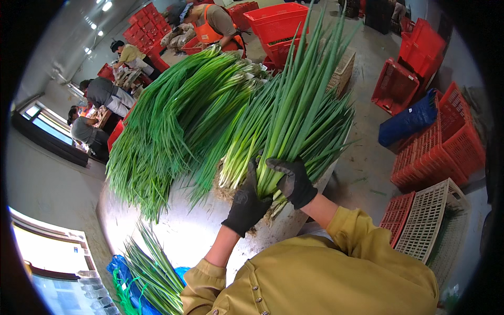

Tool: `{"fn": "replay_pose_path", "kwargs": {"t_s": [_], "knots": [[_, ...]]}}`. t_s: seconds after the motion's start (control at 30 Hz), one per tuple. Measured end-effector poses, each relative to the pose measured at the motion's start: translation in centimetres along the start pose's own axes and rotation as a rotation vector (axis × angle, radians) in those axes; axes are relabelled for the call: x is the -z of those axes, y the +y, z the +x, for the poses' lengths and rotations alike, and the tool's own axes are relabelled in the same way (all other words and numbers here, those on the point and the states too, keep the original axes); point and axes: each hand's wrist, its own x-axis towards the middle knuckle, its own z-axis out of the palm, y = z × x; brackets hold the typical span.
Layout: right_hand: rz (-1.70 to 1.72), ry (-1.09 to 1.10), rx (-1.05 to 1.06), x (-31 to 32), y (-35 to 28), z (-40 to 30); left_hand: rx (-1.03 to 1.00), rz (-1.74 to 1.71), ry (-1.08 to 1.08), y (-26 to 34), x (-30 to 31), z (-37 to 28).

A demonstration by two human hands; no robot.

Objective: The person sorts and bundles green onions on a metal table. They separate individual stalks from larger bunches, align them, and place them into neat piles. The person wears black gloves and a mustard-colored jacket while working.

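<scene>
Both my hands, in dark work gloves, grip one bunch of long green onions near its lower stalks. My left hand wraps the left side, thumb pointing up along the stalks. On the right side, my right hand closes around the bunch, fingers across its front. The leaves rise steeply away from me; the roots hang below my hands. Just left of the bunch, more green onions lie with white stems and soil-covered roots toward me. A large heap of green onions covers the far left part of the pale table.
A smaller bunch of green onions lies by blue plastic and green ties at lower left. Red crates and a cream crate stand at right. A person in an orange apron works across the table; others work further left.
</scene>
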Motion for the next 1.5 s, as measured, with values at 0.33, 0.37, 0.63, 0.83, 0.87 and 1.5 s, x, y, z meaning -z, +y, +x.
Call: {"fn": "replay_pose_path", "kwargs": {"t_s": [0.33,0.37,0.63,0.83,0.87,1.5], "knots": [[-0.439,0.16,-0.359,12.9,0.2,6.7,0.191,0.464,-0.181,-10.2,-6.6,5.9],[-0.452,0.219,-0.309,12.1,-0.3,6.3,0.217,0.484,-0.204,-10.2,-6.6,5.7],[-0.68,0.242,-0.337,11.1,-4.7,7.0,0.224,0.399,-0.179,-10.0,-5.7,6.5],[-0.657,0.25,-0.361,10.6,-4.5,7.8,0.285,0.462,-0.198,-11.0,-7.1,5.0],[-0.655,0.275,-0.36,10.4,-4.8,7.6,0.302,0.454,-0.228,-11.1,-7.2,5.2],[-0.726,0.272,-0.209,12.9,-5.8,8.8,0.281,0.401,-0.269,-10.7,-5.3,5.4]]}}
